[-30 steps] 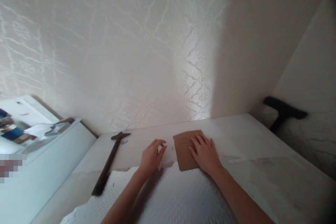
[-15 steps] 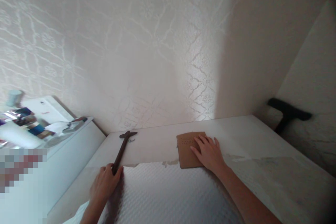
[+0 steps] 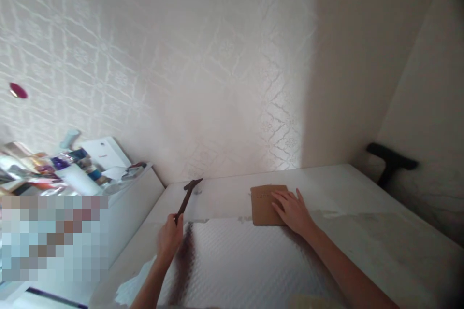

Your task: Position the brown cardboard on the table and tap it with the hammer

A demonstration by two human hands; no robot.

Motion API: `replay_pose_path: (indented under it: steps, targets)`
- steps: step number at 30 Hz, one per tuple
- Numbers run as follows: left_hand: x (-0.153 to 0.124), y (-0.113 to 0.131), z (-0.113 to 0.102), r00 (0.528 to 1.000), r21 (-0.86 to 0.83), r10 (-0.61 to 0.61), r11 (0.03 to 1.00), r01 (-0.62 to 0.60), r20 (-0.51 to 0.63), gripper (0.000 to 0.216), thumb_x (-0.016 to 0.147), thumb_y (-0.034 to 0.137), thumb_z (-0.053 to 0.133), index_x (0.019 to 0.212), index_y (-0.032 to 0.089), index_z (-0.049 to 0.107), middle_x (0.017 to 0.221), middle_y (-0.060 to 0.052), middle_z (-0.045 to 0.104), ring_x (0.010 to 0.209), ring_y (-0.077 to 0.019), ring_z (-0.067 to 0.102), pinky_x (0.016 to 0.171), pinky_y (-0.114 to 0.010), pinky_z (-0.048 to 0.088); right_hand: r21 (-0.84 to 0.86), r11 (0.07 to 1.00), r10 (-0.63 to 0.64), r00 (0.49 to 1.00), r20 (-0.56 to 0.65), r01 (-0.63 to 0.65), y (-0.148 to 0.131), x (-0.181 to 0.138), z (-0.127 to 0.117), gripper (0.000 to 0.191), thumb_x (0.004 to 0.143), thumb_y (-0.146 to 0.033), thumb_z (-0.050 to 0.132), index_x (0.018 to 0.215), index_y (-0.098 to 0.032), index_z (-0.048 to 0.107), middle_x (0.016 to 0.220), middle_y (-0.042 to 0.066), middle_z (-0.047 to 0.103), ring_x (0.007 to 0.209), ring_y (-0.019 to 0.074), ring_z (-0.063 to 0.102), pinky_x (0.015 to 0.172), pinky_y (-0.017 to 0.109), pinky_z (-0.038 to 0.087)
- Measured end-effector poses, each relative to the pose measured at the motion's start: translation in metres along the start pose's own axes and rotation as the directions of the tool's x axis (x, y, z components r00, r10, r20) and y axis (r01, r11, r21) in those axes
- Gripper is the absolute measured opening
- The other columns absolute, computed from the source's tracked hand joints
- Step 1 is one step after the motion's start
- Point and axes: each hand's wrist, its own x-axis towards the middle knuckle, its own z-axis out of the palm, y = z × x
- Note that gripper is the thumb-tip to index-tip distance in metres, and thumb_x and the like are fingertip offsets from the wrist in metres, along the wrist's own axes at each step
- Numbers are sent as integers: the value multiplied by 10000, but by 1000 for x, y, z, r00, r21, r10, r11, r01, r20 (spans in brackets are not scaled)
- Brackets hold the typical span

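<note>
My left hand (image 3: 169, 237) is closed around the lower handle of a dark hammer (image 3: 187, 195), whose head points up and away near the wall. My right hand (image 3: 293, 211) lies flat, fingers spread, on the right part of a brown cardboard square (image 3: 264, 204) with rows of small holes. The square rests on a white table (image 3: 348, 193), at the far edge of a white textured sheet (image 3: 239, 260) that covers the near part of the table.
A patterned pale wall rises right behind the table. At the left stands a white cabinet (image 3: 137, 193) with cluttered packets and bottles on top. A black T-shaped handle (image 3: 389, 163) leans in the right corner. The lower left is blurred out.
My left hand moved from beside the cardboard to the hammer, gripped its handle and lifted it off the table toward the middle. My right hand stayed on the cardboard.
</note>
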Motion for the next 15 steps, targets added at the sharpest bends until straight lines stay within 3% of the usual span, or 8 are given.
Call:
replay_pose_path:
  steps: [5,9,12,15]
  targets:
    - [-44,17,1,995,-266,87,959,-96,-43,283,950,313,408,1104,171,599,926,-112,750,876,-279,718,742,-329,497,299,952,49,997,57,-64,-51,-15,-4,437,956,-372,415,1234,-150,667,1213,144,689,1103,276,631,1062,500,386]
    - [-94,48,14,962,-533,272,809,-248,-35,331,933,395,400,1096,181,594,826,-64,727,792,-246,705,699,-306,486,568,791,129,969,209,-227,-103,-28,0,492,939,-465,402,1191,-157,692,1051,127,742,953,248,676,884,383,502]
    - [-132,78,30,914,-656,405,691,-305,1,318,936,379,388,1097,194,591,869,-61,730,844,-225,703,731,-290,480,610,717,237,941,241,-337,-120,-32,-6,493,922,-521,406,1033,-166,729,925,109,751,871,240,681,793,337,503]
    - [-163,106,43,884,-671,464,673,-311,56,305,957,353,382,1135,193,571,887,-68,730,851,-227,699,739,-297,473,545,678,427,868,255,-493,-111,-38,-17,471,892,-549,433,798,-173,700,797,108,727,778,251,675,711,330,481]
